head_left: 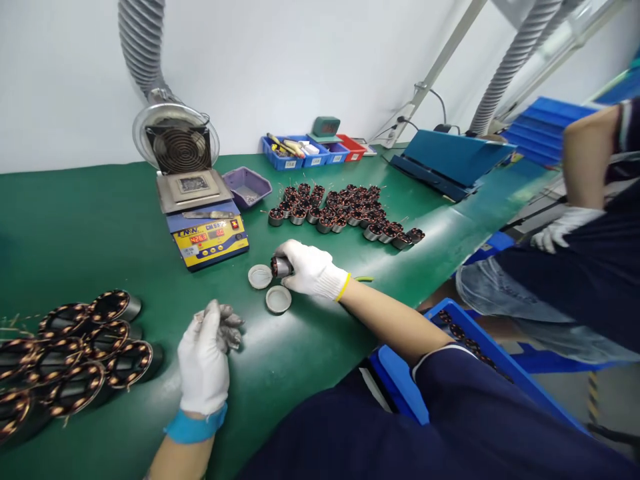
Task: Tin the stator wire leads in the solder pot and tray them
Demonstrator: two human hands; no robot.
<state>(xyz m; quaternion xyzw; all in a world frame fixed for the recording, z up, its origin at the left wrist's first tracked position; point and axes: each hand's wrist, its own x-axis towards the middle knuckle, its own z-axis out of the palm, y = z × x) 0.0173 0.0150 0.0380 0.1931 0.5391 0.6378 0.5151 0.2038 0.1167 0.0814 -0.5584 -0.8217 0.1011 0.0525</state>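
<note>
My right hand, in a white glove, is closed round a small copper-wound motor stator. The stator is tilted sideways, its windings facing left, at the edge of a shallow round dish. A second round dish sits just in front of it; I cannot tell whether the stator touches either one. Nearer to me, my left hand hovers over the green bench, its glove stained grey at the fingers. Its fingers are loosely bent and apart from the thumb, with nothing visible in them.
A solder pot with a digital display stands behind the dishes, beside a purple tray. Stators cluster at the back; larger ones lie at left. Blue bins line the wall. A co-worker's gloved hand is at right.
</note>
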